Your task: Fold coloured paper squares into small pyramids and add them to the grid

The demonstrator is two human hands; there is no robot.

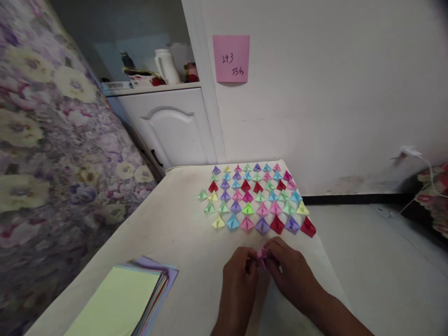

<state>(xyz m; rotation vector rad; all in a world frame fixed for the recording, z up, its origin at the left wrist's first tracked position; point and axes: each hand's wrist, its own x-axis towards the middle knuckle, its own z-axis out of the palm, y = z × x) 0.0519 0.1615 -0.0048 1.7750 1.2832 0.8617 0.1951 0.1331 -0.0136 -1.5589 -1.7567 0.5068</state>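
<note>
My left hand (240, 273) and my right hand (289, 268) meet over the near part of the white table (175, 228). Both pinch a small pink folded paper piece (261, 255) between their fingertips. Just beyond them, several small folded paper shapes (255, 198) in many colours lie in rows on the table. The nearest row ends with a red one (308, 227) at the table's right edge.
A stack of coloured paper sheets (122, 303), pale green on top, lies at the near left. A flowered bedspread (52, 154) borders the table's left. A pink note (231, 58) is stuck on the wall. A white cabinet (168, 126) stands behind, floor (378, 261) to the right.
</note>
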